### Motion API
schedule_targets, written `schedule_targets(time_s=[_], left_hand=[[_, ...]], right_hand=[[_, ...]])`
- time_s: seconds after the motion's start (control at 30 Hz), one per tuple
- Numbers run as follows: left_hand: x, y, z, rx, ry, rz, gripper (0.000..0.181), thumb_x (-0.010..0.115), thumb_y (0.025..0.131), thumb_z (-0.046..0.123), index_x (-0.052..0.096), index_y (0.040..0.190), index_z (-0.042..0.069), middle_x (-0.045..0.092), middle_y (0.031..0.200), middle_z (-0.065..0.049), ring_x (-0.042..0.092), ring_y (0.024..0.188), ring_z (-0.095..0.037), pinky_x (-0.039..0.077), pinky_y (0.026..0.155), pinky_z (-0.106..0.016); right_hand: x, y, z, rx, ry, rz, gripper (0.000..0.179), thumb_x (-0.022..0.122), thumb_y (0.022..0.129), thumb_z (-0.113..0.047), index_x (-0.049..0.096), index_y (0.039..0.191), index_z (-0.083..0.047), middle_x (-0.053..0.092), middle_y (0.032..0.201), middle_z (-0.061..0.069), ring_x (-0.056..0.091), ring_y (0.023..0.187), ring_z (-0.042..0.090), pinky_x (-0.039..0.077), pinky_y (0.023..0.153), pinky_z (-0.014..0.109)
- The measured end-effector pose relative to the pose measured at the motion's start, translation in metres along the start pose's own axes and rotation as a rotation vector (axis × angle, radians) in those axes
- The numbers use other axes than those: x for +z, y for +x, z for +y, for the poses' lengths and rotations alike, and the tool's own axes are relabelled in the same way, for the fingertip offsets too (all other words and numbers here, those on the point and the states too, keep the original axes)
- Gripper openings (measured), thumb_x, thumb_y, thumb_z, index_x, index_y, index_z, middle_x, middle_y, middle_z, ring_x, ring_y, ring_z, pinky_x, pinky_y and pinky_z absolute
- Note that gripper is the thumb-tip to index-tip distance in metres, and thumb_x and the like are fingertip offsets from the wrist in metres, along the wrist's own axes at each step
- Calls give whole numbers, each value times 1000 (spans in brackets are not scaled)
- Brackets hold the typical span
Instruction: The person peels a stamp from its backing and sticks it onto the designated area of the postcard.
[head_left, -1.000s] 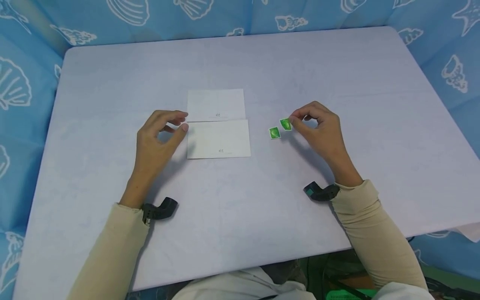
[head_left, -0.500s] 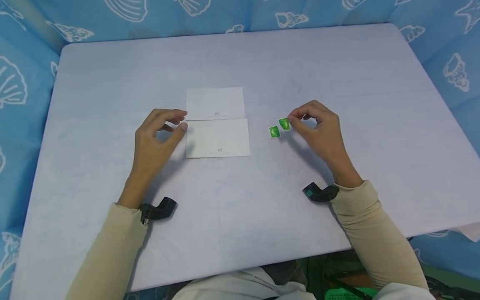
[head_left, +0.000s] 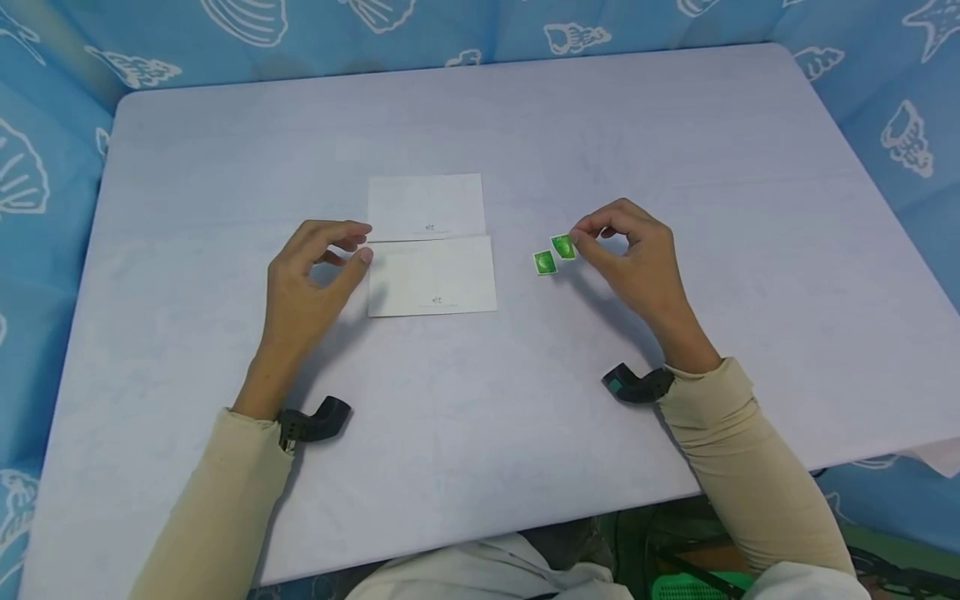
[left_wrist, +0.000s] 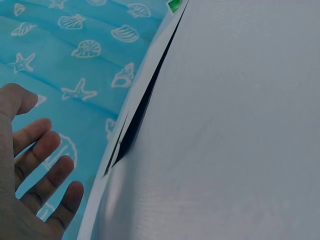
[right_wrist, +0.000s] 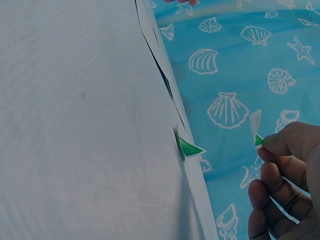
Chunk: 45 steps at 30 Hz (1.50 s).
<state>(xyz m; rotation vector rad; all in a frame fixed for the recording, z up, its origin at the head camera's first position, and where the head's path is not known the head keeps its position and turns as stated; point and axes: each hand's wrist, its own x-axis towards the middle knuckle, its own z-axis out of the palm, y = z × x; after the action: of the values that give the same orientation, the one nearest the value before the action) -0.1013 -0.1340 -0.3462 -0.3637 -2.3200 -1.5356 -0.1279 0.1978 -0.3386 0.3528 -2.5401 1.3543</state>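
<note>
My right hand (head_left: 633,250) pinches a small green stamp (head_left: 562,247) with a white border between thumb and index finger, raised off the table. In the right wrist view that stamp (right_wrist: 257,134) looks bent, its pale back showing above a strip of green. Another green stamp (head_left: 545,262) lies just left of it on the table, one corner lifted. Two white envelopes, a far one (head_left: 426,200) and a near one (head_left: 431,271), lie edge to edge, each with tiny print low on it. My left hand (head_left: 311,279) hovers at their left edge, fingers apart, holding nothing.
A white cloth (head_left: 480,417) covers the table. Blue curtains (head_left: 315,42) with white shell drawings stand around its back and sides. Black wrist cameras (head_left: 318,419) sit on both wrists. A green basket (head_left: 697,585) is below the front edge.
Both hands keep their pose, and the right still holds its stamp. The whole head view has shifted slightly.
</note>
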Motion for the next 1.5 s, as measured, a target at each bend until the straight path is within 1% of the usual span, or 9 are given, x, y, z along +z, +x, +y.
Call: schedule_targets(time_s=[0.1, 0.63, 0.77, 0.87, 0.93, 1.1, 1.17, 1.33, 1.5], left_hand=[[0, 0, 0, 0, 5, -3, 22, 67, 91, -3, 70, 112, -7, 65, 108, -20, 60, 99, -30, 50, 84, -35], [-2, 2, 3, 23, 18, 4, 21, 68, 91, -2, 71, 111, -6, 65, 109, -19, 60, 98, -29, 50, 84, -34], [-2, 2, 3, 20, 20, 2, 21, 67, 90, -3, 70, 111, -7, 65, 108, -20, 60, 98, -30, 50, 84, -33], [-1, 3, -2, 21, 21, -1, 21, 67, 90, -2, 70, 111, -6, 65, 108, -20, 60, 98, -30, 49, 84, -31], [0, 3, -10, 27, 27, 0, 21, 68, 91, 0, 71, 112, -4, 65, 108, -17, 60, 98, -27, 49, 83, -29], [1, 2, -33, 31, 41, -2, 23, 71, 92, 10, 74, 114, 7, 67, 110, -3, 60, 99, -15, 50, 83, -28], [1, 2, -39, 29, 39, -5, 23, 71, 92, 14, 74, 115, 11, 67, 110, 2, 60, 99, -13, 50, 83, -28], [2, 0, -44, 31, 33, -13, 23, 71, 93, 17, 74, 116, 14, 66, 111, 4, 61, 100, -13, 50, 83, -28], [3, -1, -43, 28, 46, -17, 23, 71, 93, 16, 74, 116, 12, 66, 111, 2, 61, 100, -14, 49, 83, -27]], right_hand=[[0, 0, -1, 0, -1, 4, 7, 69, 90, 1, 73, 93, 6, 65, 93, 14, 52, 91, 12, 41, 84, 24], [1, 3, -5, -18, 3, 17, 7, 70, 90, 1, 73, 92, 6, 65, 92, 14, 52, 91, 10, 40, 84, 22], [1, 3, -4, -23, 2, 21, 7, 70, 90, 1, 73, 92, 6, 65, 92, 14, 52, 90, 11, 41, 84, 25], [2, 2, -1, -22, 5, 24, 7, 70, 90, 0, 73, 92, 6, 65, 92, 13, 52, 91, 11, 42, 84, 29], [3, 2, 1, -26, 6, 25, 7, 70, 90, 0, 73, 92, 6, 65, 92, 13, 53, 91, 11, 43, 85, 31], [3, 2, 1, -37, 4, 24, 6, 70, 90, 0, 74, 92, 5, 65, 93, 12, 53, 91, 12, 43, 85, 30], [3, 1, 1, -32, 1, 20, 7, 70, 90, 0, 74, 92, 5, 65, 93, 12, 52, 90, 11, 42, 84, 29], [5, 1, 15, -4, -4, 9, 7, 70, 91, -1, 74, 93, 4, 65, 94, 12, 52, 91, 12, 42, 85, 33], [6, 2, 33, -10, -3, 1, 5, 73, 90, -6, 76, 93, -3, 66, 94, 5, 53, 92, 12, 42, 85, 36]])
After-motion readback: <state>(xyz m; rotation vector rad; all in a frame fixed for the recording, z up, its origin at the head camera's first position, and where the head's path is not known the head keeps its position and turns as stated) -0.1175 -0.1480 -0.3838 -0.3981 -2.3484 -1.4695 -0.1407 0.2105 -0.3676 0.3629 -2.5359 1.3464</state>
